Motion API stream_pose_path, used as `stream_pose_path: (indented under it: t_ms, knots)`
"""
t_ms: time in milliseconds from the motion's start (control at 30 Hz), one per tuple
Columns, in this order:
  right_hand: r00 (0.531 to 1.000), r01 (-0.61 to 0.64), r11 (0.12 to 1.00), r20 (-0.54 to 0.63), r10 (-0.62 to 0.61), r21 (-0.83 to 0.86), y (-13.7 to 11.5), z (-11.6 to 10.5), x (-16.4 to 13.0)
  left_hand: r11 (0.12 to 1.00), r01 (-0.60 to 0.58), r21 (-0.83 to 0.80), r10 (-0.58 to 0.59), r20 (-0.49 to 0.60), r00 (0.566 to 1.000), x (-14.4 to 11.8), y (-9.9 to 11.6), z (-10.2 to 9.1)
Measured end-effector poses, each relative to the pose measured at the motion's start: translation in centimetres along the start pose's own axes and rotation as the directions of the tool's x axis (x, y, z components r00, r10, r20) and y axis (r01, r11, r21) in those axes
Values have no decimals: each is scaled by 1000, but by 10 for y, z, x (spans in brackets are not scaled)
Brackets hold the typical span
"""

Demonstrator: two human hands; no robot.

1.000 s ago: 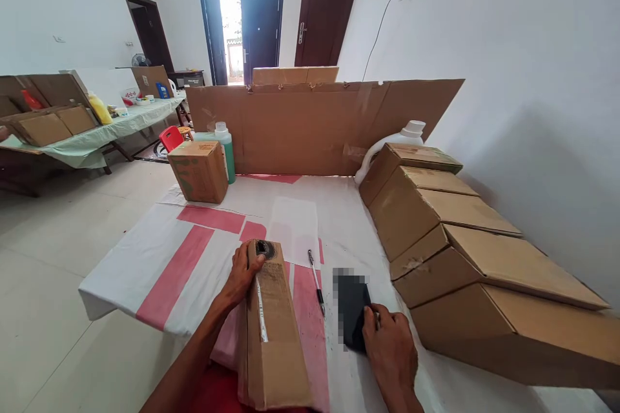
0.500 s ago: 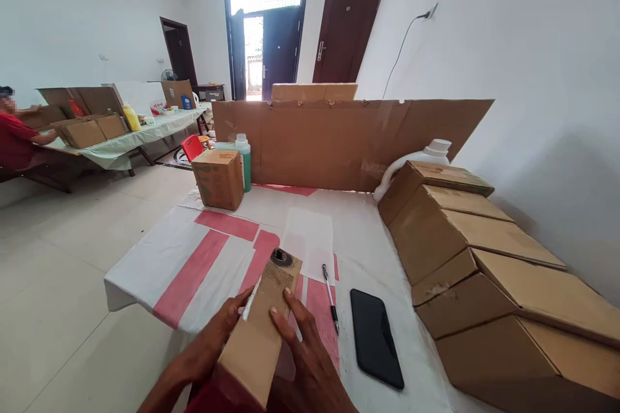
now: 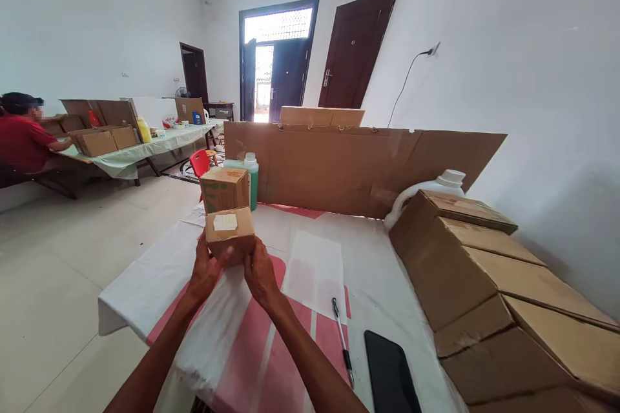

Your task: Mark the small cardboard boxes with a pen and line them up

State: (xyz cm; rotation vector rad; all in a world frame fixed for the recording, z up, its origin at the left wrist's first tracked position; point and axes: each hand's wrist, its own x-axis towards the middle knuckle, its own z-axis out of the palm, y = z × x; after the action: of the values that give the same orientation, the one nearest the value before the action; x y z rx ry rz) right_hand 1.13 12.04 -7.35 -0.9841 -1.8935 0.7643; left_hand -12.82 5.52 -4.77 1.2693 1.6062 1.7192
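Between both hands I hold a small brown cardboard box [image 3: 242, 222] with a pale label on its top face. My left hand [image 3: 206, 271] grips its left lower side, and my right hand [image 3: 260, 271] has hold of the right lower corner. Directly behind it stands another cardboard box [image 3: 227, 190] with green printing, partly covered by the held one. A bottle of green liquid [image 3: 253, 184] rises behind that box. To the right of my right forearm lie a pen [image 3: 343, 342] and a black phone [image 3: 391, 371], the phone cut off by the bottom edge.
Several cardboard boxes [image 3: 484, 290] line the table's right side, with a white jug [image 3: 450, 184] behind them. A long cardboard panel [image 3: 329, 171] borders the back. A white sheet [image 3: 314, 264] lies on the tablecloth. At far left, a person in red [image 3: 24, 139] sits at another table.
The held box has moved forward and left, from near my body to just before the printed box, and now shows its labelled face. My arms are stretched out; the camera view has tilted up.
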Motion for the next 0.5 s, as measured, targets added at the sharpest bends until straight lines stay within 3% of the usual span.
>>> stream_pose_path:
  t_ms: [100, 233, 367, 500]
  knots:
    - [998, -5, 1000, 63, 7, -24, 4, 32, 48, 1000, -13, 12, 14, -80, 997, 57, -18, -8]
    - [992, -33, 998, 122, 39, -54, 10, 54, 94, 999, -5, 38, 9, -87, 996, 119, -31, -23]
    - [981, -64, 997, 182, 72, -54, 11, 65, 122, 998, 0, 70, 5, -72, 997, 154, -43, -32]
    - [974, -104, 994, 199, 106, -17, -2, 72, 130, 993, -45, 106, 48, -29, 998, 167, -50, -38]
